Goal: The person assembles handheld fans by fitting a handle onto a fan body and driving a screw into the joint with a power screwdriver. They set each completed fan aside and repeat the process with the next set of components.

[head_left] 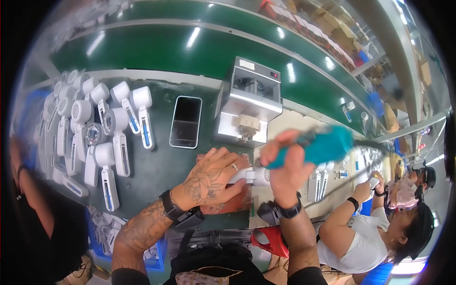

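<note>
My left hand [209, 176], tattooed and with a ring, presses down on a white handheld fan [260, 176] whose round grille end sticks out to the right. Its fingers are closed over the fan's body and hide much of it. Beneath them lies a reddish-brown pad [223, 208]. In my right hand [287, 166] is a teal electric screwdriver [323, 145], held above the fan's right end and blurred by motion. The driver's tip is hidden by my fingers. Just beyond stands a metal screw feeder [251, 90].
A phone [186, 122] lies left of the feeder. Many white handheld fans [107, 156] cover the left side of the table. A blue crate [160, 256] with white parts sits below the edge. Co-workers [354, 237] sit at right; another person's arm [35, 204] is at left.
</note>
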Demonstrator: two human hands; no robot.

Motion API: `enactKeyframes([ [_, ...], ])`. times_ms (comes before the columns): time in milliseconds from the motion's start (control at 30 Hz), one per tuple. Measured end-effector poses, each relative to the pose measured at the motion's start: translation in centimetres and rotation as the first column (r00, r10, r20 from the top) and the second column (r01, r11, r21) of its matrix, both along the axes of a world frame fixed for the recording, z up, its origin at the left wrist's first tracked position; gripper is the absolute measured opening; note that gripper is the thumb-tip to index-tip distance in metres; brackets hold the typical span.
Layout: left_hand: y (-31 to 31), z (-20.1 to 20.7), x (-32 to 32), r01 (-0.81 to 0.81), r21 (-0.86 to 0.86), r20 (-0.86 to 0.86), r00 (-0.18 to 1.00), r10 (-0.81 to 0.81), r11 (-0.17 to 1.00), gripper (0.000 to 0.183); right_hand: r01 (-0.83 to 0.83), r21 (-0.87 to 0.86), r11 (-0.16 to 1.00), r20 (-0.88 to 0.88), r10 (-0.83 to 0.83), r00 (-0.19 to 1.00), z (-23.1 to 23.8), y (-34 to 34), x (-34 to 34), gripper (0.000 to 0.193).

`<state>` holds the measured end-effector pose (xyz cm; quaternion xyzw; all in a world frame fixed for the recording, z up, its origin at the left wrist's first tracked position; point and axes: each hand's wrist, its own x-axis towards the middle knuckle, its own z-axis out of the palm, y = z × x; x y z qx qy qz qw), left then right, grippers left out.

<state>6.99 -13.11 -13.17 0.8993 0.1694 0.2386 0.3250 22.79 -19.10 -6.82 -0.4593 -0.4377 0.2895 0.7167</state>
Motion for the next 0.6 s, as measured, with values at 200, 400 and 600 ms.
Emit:
enactKeyframes([
  [200, 0.4, 0.1, 0.1, 0.007, -0.031, -0.012, 1.000, -0.007, 0.999, 0.040, -0.026, -0.083, 0.996, 0.037, 0.029, 0.999, -0.6, -3.3, 0.0, 0.062],
  [400, 0.2, -0.2, 0.1, -0.009, -0.005, 0.001, 1.000, 0.009, 1.000, 0.035, -0.021, -0.076, 0.997, 0.018, 0.022, 1.000, -1.2, -3.6, -0.2, 0.061],
  [600, 0.0, 0.7, 0.2, 0.006, -0.027, -0.037, 0.999, -0.007, 1.000, 0.038, -0.011, -0.053, 0.999, 0.025, 0.013, 1.000, -2.2, -3.5, -0.3, 0.056],
])
